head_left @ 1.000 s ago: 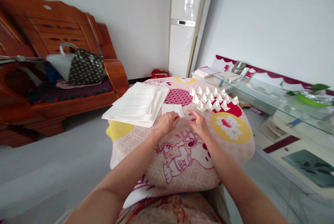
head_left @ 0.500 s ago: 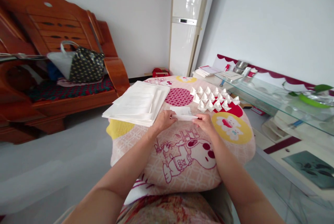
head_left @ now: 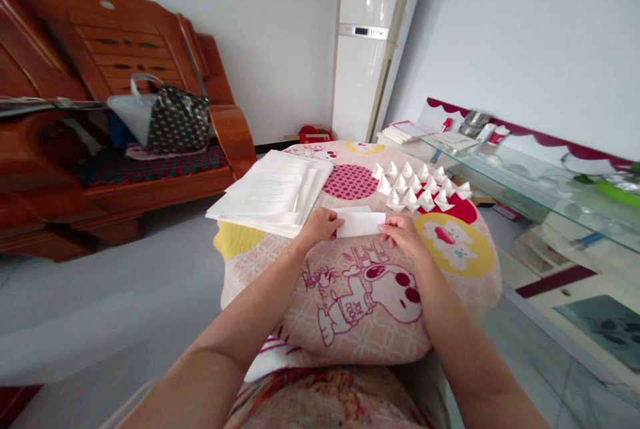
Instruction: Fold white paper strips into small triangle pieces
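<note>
A small white sheet of paper (head_left: 361,224) with a folded-over flap is held just above the cloth-covered table. My left hand (head_left: 323,225) pinches its left end, and my right hand (head_left: 399,230) pinches the right end. Behind the front flap another edge of the sheet shows. Beyond my right hand stand several white folded paper boats (head_left: 411,198) in rows. To the left of my left hand lies a stack of white paper sheets (head_left: 273,189), some with faint print.
A patterned cloth (head_left: 280,289) with cartoon figures covers the round table. A glass-topped cabinet (head_left: 530,176) stands to the right, with papers and cups on it. On the left is a wooden bench (head_left: 135,49) bearing a dotted bag (head_left: 177,119).
The front flap of the paper now stands taller and faces me more broadly. Both hands keep hold of its ends. The whole view has shifted slightly, so things appear further right.
</note>
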Motion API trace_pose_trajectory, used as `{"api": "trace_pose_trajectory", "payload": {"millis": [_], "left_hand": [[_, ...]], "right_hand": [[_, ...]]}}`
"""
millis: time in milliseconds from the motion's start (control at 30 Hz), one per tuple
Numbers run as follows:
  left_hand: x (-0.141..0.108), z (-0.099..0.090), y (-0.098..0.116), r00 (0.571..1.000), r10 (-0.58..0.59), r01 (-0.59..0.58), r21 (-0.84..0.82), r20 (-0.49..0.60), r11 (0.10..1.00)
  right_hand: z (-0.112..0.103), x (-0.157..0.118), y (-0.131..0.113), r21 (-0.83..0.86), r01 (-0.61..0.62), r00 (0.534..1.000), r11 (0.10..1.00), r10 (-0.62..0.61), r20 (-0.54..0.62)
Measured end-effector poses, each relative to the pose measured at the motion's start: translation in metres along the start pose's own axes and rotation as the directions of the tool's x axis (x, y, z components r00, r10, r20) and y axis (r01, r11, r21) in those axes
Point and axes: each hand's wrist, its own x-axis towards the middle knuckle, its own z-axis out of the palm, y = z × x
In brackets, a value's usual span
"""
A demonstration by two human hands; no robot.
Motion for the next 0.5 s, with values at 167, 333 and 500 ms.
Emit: {"api": "trace_pose_trajectory", "payload": {"millis": [167, 333, 500], "left_hand": [[-0.002, -0.002, 0.002, 0.995, -0.011, 0.013, -0.011, 0.098, 1.000], [-0.005, -0.002, 0.006, 0.998, -0.026, 0.024, 0.051, 0.049, 0.998], [-0.008, -0.002, 0.012, 1.000, -0.024, 0.023, 0.153, 0.006, 0.988]], "right_hand": [[-0.009, -0.006, -0.006, -0.076, -0.063, 0.993, 0.995, 0.070, 0.094], [-0.004, -0.008, -0.010, -0.125, -0.115, 0.989, 0.985, 0.125, 0.076], [0.013, -0.005, -0.013, -0.236, -0.027, 0.995, 0.971, 0.002, -0.104]]}}
